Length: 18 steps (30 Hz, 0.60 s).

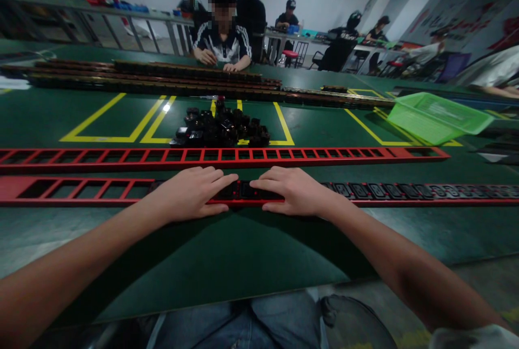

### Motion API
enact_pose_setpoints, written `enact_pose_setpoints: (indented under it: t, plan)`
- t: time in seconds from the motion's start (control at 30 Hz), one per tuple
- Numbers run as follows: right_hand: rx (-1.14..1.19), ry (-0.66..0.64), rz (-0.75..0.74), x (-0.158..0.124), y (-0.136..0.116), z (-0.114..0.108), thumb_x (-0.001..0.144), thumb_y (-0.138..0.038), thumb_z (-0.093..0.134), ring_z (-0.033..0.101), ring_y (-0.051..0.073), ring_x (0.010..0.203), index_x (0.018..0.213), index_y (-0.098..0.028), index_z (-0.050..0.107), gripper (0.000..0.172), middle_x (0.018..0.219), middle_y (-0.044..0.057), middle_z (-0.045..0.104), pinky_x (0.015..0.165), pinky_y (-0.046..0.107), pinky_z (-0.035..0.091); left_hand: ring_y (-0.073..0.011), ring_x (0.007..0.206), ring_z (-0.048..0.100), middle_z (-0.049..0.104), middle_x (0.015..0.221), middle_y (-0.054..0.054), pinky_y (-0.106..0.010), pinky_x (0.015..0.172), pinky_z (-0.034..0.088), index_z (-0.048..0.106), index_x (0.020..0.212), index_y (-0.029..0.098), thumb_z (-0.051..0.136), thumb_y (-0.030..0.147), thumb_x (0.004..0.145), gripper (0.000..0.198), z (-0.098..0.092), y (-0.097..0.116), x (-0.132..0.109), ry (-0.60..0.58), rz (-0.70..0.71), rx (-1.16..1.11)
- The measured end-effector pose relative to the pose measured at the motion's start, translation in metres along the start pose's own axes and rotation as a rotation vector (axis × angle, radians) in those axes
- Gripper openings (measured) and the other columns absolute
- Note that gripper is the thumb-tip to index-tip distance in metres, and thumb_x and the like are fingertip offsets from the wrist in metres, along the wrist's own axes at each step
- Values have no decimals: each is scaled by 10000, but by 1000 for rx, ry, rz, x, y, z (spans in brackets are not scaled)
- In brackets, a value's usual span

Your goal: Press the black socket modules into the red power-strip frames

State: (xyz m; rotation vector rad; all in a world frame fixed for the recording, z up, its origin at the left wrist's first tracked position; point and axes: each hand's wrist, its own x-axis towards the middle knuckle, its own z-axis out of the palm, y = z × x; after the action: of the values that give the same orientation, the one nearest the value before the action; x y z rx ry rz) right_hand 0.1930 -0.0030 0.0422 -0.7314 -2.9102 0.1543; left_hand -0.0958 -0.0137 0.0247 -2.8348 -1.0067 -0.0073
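A long red frame (77, 202) with a row of rectangular openings lies across the table in front of me. Black square modules (377, 191) fill its openings on the right, while several openings at the left have nothing in them. Palm down, my left hand (194, 192) rests over the frame, fingers stretched toward a black module (227, 191) near the middle. My right hand (290, 191) lies flat over the frame too, its fingertips at the neighbouring black module (246, 190). Both hands hide the parts of the frame beneath them.
Behind lies a second red frame (170, 164). Beyond it are a pile of black parts (223, 124), yellow tape outlines (101, 139) and long dark rails (162, 84). A green basket (441, 116) stands tilted at right. A person (223, 40) sits opposite; others work farther back.
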Motion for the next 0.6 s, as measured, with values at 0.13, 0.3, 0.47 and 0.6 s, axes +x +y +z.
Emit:
enact_pose_setpoints:
  t: [0.13,0.3,0.47,0.6]
  plan:
    - [-1,0,-3,-1,0,0,913,-363,681,641,278,1072,1390,-156,577,530,1218,151,668,860,415,541,-270,1010,661,681,1149,-134,-372,858,509,487,1430,149,511,530,962,604,0,0,0,12,4,-11]
    - [-13,-25,-9,-1,-1,-3,946,-364,631,637,270,1049,1442,-188,523,538,1218,154,656,845,416,545,-258,979,661,683,1115,-114,-361,840,509,443,1453,168,523,520,961,610,-4,1,1,-3,5,-26]
    - [12,-47,-22,0,-2,-5,967,-359,598,625,271,1078,1319,-170,603,400,1220,155,653,876,423,540,-235,962,652,653,1158,-96,-347,836,498,488,1387,223,523,479,977,485,-5,1,1,-5,37,-46]
    - [30,-33,-25,0,-5,-5,977,-304,575,617,263,1126,1264,-183,621,315,1290,149,639,904,413,538,-221,931,650,633,1192,-90,-340,816,496,532,1342,259,536,460,977,417,-4,0,0,1,65,-24]
